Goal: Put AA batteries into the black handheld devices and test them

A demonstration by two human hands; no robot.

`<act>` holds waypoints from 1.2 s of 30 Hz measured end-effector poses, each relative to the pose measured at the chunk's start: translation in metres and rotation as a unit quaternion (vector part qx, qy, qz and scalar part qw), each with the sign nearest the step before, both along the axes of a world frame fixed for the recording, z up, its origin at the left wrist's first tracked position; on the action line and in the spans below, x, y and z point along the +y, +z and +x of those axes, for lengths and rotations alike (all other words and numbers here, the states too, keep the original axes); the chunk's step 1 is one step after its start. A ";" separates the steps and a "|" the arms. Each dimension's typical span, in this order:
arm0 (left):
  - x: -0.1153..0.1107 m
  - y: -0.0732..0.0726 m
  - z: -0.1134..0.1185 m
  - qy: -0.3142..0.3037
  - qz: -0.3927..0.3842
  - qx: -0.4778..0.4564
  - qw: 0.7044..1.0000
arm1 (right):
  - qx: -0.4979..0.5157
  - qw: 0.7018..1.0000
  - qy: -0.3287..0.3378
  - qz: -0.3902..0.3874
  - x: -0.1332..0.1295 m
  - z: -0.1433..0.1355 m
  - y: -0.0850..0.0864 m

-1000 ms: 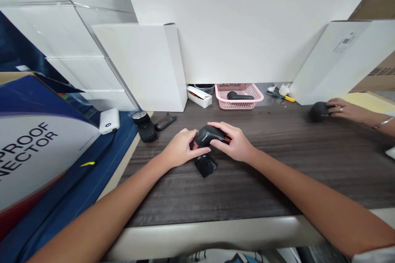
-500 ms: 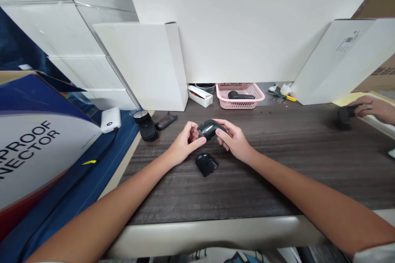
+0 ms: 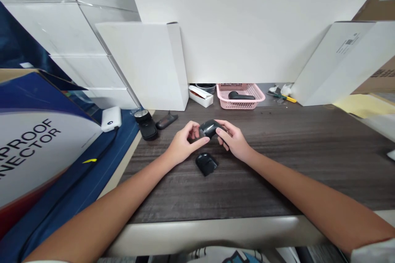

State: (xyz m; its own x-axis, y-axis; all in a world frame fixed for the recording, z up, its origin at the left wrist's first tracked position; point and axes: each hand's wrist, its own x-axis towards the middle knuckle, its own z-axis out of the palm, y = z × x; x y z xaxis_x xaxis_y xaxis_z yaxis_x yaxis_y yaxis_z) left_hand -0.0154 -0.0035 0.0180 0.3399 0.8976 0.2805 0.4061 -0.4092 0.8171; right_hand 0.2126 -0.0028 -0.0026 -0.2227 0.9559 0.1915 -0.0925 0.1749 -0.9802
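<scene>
A glossy black angled device point(image 3: 210, 128) with a rounded body is held between both hands above the table; I cannot tell its exact kind. My left hand point(image 3: 187, 139) pinches its left end with thumb and fingers. Wrapped around the other end is my right hand point(image 3: 233, 139), its thumb on top, hiding much of that part. On the table just below lies a loose black curved cover-like piece point(image 3: 206, 164), touched by neither hand.
A black device with a round silvery top point(image 3: 146, 125) and a dark flat piece point(image 3: 166, 121) sit at the left. At the back are a white box point(image 3: 201, 96), a pink basket point(image 3: 240, 102) holding a black device, and a yellow-tipped tool point(image 3: 288, 98).
My left hand has shifted slightly right along the device's end, covering more of it. Another person's hand, with a dark object at the far right, has left the view.
</scene>
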 end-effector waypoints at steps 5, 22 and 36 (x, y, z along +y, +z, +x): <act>0.005 -0.001 -0.001 -0.007 0.013 0.044 0.999 | -0.006 1.000 0.015 0.001 -0.001 0.001 0.001; 0.005 -0.002 -0.001 0.012 0.059 0.077 0.995 | -0.019 1.000 0.015 -0.002 0.002 0.002 0.000; 0.001 0.001 0.000 0.023 0.066 0.091 0.993 | -0.008 1.000 0.015 -0.003 0.003 0.001 0.000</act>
State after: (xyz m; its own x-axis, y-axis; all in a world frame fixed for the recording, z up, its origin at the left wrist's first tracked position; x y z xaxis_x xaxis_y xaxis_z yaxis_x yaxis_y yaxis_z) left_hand -0.0153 -0.0021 0.0191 0.3551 0.8728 0.3348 0.5633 -0.4856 0.6685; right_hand 0.2134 0.0002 -0.0029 -0.2541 0.9498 0.1825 -0.0823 0.1667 -0.9826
